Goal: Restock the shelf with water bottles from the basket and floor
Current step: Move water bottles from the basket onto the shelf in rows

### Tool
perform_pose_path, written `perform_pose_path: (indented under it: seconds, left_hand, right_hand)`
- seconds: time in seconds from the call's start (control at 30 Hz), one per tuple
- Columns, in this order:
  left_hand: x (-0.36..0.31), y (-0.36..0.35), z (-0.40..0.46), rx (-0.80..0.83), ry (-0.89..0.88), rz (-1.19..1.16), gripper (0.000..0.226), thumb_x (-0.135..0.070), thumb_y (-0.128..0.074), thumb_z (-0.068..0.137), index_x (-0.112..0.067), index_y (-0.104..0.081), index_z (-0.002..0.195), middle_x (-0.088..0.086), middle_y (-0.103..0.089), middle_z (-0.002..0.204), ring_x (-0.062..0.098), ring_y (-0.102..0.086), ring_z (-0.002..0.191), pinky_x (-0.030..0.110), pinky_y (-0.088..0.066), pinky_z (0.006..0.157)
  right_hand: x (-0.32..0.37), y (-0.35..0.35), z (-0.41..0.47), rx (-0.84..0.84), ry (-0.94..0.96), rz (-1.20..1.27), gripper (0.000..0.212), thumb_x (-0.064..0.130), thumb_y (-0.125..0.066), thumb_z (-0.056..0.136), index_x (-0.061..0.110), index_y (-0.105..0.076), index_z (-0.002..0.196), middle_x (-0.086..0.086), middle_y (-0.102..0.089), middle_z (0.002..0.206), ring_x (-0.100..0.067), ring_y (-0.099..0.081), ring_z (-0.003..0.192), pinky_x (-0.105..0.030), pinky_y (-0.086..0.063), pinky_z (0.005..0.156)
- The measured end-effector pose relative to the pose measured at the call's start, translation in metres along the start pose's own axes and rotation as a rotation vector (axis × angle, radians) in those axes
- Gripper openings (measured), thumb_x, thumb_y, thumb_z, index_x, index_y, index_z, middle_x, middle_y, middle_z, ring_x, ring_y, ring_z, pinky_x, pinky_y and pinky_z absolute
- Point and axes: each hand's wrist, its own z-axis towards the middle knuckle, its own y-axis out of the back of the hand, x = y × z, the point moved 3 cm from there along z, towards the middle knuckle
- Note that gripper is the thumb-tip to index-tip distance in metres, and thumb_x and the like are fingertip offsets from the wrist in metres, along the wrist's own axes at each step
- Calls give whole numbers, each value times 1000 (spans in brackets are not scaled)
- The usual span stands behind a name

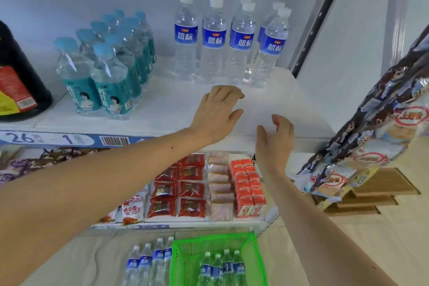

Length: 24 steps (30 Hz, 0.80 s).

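Both hands empty: left hand (217,111) and right hand (276,138) hover over the white shelf (274,104), fingers loosely spread, gripping nothing.

Bare shelf surface lies beneath the hands, bounded by the front lip and the right upright (320,16). Behind stand eight blue-label shelf bottles (213,39) in four columns of two. To the left: a wrapped teal-bottle pack (104,65) and a dark jug (18,76). Below, the green basket (255,251) holds four basket bottles (222,267); four floor bottles (148,262) lie beside it. Hanging snack packets (376,127) crowd the right side.
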Motion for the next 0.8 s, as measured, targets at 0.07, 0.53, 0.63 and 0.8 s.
perform_pose_path:
  seconds: [0.07, 0.53, 0.63, 0.8]
  left_hand:
    - [-2, -3, -28, -50, -33, -20, 35, -26, -57, 87, -14, -58, 120, 2, -53, 131, 23, -41, 123, 36, -37, 97]
    - [21, -113, -232, 137, 92, -24, 30, -24, -62, 84, -18, -59, 113, -1, -55, 123, 20, -44, 106, 38, -35, 85]
    - [37, -162, -285, 231, 159, -53, 28, -25, -59, 86, -20, -55, 113, -5, -50, 123, 17, -44, 105, 34, -35, 84]
    - [63, -252, -389, 520, 355, -37, 44, -33, -54, 89, -17, -49, 130, -1, -45, 135, 19, -39, 120, 40, -38, 98]
  right_hand:
    - [-2, 5, -25, -56, 91, -1, 33, 7, -60, 89, 9, -52, 121, -4, -50, 124, -11, -48, 114, -5, -30, 94]
    - [-153, -37, -193, 156, -78, -71, 38, 3, -59, 89, 14, -44, 121, -9, -47, 122, -25, -51, 107, -28, -45, 86]
    - [-210, -52, -234, 270, -137, -117, 34, 3, -58, 89, 14, -48, 120, -6, -47, 120, -20, -55, 102, -33, -50, 83]
    - [-317, -82, -313, 413, -364, -225, 31, 10, -60, 91, 8, -53, 121, -8, -52, 117, -21, -58, 99, -32, -47, 76]
